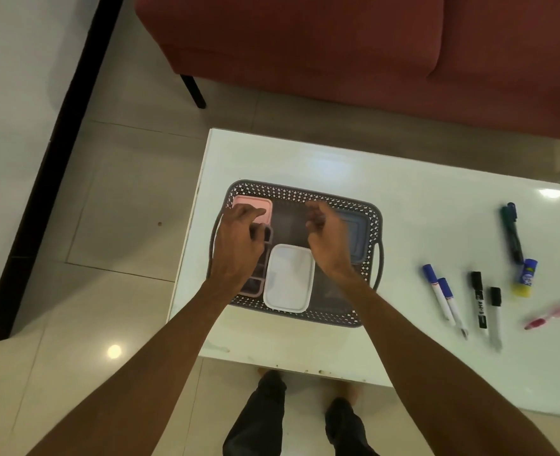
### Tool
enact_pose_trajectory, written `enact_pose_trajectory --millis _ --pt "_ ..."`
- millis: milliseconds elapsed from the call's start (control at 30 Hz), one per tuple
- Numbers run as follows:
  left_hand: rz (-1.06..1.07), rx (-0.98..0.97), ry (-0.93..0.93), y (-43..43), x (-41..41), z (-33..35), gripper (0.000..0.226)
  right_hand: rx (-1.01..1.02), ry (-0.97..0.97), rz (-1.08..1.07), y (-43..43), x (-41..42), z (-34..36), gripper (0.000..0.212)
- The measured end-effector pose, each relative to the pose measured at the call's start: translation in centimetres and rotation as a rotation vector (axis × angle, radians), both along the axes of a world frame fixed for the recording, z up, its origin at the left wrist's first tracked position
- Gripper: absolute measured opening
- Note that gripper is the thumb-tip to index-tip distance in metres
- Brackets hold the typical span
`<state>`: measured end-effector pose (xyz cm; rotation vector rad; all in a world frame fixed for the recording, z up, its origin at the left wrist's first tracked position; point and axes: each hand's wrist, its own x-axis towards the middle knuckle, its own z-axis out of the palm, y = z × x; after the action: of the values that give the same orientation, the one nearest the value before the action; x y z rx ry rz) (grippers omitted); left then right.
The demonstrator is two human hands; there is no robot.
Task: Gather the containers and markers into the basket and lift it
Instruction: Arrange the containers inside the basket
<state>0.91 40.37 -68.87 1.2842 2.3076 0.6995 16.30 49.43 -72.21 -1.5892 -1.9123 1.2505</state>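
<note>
My grey plastic basket (305, 194) has a white-dotted lattice wall; inside lie a pink lidded box (255, 205), a white one (290, 278) and a blue one (354, 232). The glossy desk (403, 199) is white, the fabric sofa (305, 44) red.

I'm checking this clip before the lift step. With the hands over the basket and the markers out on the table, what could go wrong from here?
1. The markers and the glue stick lie loose right of the basket; lifting now would leave them behind.
2. The pink pen sits farthest right and could be missed.
3. The white container, pink container and blue container already crowd the basket floor, so markers may end up resting on their lids and roll.
</note>
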Motion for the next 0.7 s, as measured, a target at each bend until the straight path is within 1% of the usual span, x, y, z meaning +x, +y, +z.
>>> enact_pose_trajectory --millis 100,200,333,467,533,633,700 --pt "-0.022 0.019 -0.035 0.0 2.1 0.6 0.028 0.113 -0.059 -0.05 -0.8 2.9 0.7 0.03" --pt "-0.059 0.009 -0.059 -0.9 4.7 0.5 0.029 0.121 -0.123 -0.049 -1.9 6.1 0.8 0.033" --pt "-0.096 -0.08 -0.05 -3.1 7.9 -0.6 0.032 0.097 -0.127 -0.083 -3.2 9.5 0.7 0.035" --pt "-0.069 -0.112 -0.067 -4.9 10.0 -1.0 0.036 0.066 -0.14 -0.069 -4.1 11.1 0.5 0.034" --pt "-0.032 -0.141 -0.037 -5.4 11.1 -0.9 0.043 0.049 -0.136 0.0 -4.4 11.1 0.5 0.037" --pt "-0.027 -0.226 0.067 -6.3 12.5 -1.5 0.063 0.068 -0.139 0.195 -4.8 9.6 0.1 0.04" --pt "-0.039 -0.251 0.108 -6.9 13.3 -2.1 0.07 0.098 -0.146 0.32 -4.7 8.1 -0.2 0.042"
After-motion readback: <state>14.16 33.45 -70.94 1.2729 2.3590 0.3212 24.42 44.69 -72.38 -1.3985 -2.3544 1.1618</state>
